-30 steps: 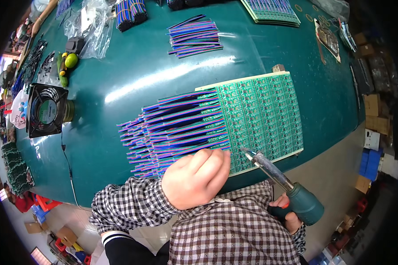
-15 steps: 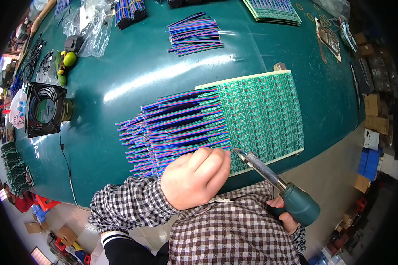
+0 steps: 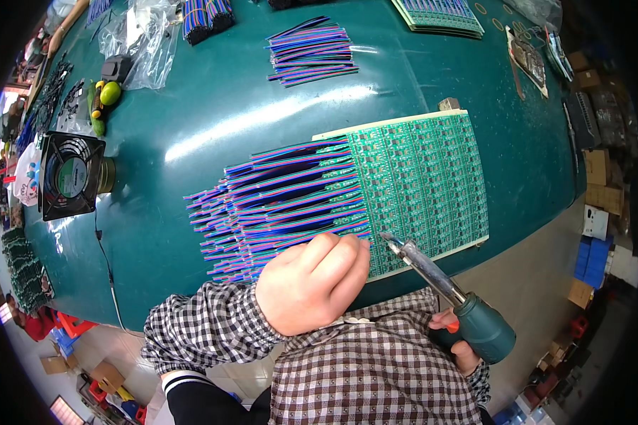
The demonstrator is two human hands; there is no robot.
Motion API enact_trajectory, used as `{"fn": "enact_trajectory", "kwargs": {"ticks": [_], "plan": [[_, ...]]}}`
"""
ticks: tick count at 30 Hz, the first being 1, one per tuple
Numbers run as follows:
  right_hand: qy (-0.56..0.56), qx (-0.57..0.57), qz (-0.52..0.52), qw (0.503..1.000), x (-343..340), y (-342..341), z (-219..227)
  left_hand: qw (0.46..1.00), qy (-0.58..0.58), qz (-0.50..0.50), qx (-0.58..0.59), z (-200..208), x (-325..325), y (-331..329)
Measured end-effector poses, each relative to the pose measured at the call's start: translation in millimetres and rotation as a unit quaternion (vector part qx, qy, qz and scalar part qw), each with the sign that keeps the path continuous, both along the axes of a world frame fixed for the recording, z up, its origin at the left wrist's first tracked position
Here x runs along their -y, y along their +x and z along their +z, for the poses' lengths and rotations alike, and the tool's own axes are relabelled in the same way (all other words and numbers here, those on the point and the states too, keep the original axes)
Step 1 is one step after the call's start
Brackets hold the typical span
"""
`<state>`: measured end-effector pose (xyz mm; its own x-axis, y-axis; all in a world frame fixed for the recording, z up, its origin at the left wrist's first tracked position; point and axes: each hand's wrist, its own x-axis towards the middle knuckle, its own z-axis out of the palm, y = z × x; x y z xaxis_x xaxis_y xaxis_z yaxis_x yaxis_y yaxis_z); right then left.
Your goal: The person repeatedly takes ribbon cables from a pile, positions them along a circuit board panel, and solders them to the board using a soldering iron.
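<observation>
A green circuit board panel [image 3: 425,180] lies on the table, with rows of small components. Flat multicoloured ribbon wires [image 3: 290,188] run from its left part out to the left, side by side. My left hand [image 3: 315,283] rests over the nearest wires, its fingers closed in a pinch at the board's near edge. A ribbon wire seems to be in the pinch, but the fingers hide its end. My right hand [image 3: 466,358] grips a soldering iron [image 3: 485,329] by its dark green handle. The iron's tip is over the board, just right of my left fingertips and apart from them.
A bundle of loose wires [image 3: 312,53] lies beyond the board. Further back is a stack of wired boards [image 3: 439,18]. At the left stand a black fan [image 3: 71,177], a green fruit [image 3: 110,93] and a clear plastic bag [image 3: 145,49]. A small block [image 3: 448,104] touches the board's far edge.
The soldering iron has shifted slightly right, its tip moving away from my left fingertips. My left hand has hardly moved, and its fingers stay closed.
</observation>
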<state>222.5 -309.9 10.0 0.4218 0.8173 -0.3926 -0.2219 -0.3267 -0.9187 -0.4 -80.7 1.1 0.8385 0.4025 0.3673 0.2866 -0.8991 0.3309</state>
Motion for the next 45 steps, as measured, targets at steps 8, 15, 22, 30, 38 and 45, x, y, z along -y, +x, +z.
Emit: {"fn": "enact_trajectory", "kwargs": {"ticks": [8,15,22,30,38,45], "plan": [[0.001,-0.008,0.005,1.0,9.5,2.8,-5.5,1.0,0.002,0.005,0.003,-1.1,1.2,-0.9],[0.011,-0.017,0.01,1.0,11.3,2.4,-8.4,1.0,0.0,0.005,0.009,-3.4,1.8,-1.1],[0.004,-0.019,0.014,1.0,10.2,3.0,-5.5,1.0,0.019,-0.005,0.022,-5.8,1.9,-1.1],[0.004,-0.004,0.02,1.0,13.1,2.1,-8.4,0.999,0.021,-0.003,0.036,-6.7,1.8,-0.5],[0.001,0.014,0.027,1.0,3.4,-0.4,-3.1,1.0,0.005,-0.005,0.019,-4.1,-0.3,-0.1],[0.008,0.055,0.058,0.997,0.7,2.4,-1.5,1.0,0.002,-0.005,0.017,-3.1,0.3,0.0]]}}
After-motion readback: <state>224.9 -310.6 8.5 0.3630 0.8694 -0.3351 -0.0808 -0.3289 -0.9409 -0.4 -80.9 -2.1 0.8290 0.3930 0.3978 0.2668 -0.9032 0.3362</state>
